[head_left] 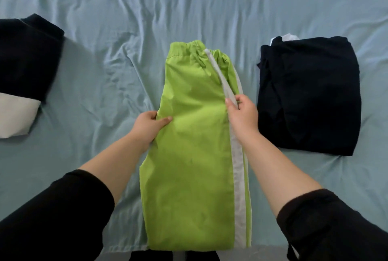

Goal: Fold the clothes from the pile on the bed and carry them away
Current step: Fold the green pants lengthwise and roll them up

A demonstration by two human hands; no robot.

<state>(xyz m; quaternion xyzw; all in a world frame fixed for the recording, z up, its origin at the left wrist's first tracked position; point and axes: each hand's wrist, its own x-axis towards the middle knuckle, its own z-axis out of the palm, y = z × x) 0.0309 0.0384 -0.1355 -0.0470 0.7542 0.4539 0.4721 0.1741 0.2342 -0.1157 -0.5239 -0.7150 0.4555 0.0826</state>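
Two bare hands work on a pair of lime-green trousers [195, 134] lying lengthwise in the middle of the pale blue bed sheet [126, 8]. The elastic waistband is at the far end and the leg ends reach the near edge of the bed. The legs lie one on the other, and a white side stripe [238, 187] runs down the right edge. The left hand [150, 125] grips the left edge of the trousers about halfway up, its thumb on top of the fabric and its fingers curled under. The right hand [243, 113] pinches the striped right edge between thumb and fingertips, lifting the upper layer a little off the lower one. Both forearms come out of black sleeves [63, 218]. Right of the trousers, apart from them, lies a folded dark garment [310, 92], with a bit of white cloth [287, 37] showing at its far edge. At the left edge of the view another dark garment [27, 55] lies partly over a white piece of fabric [14, 116].
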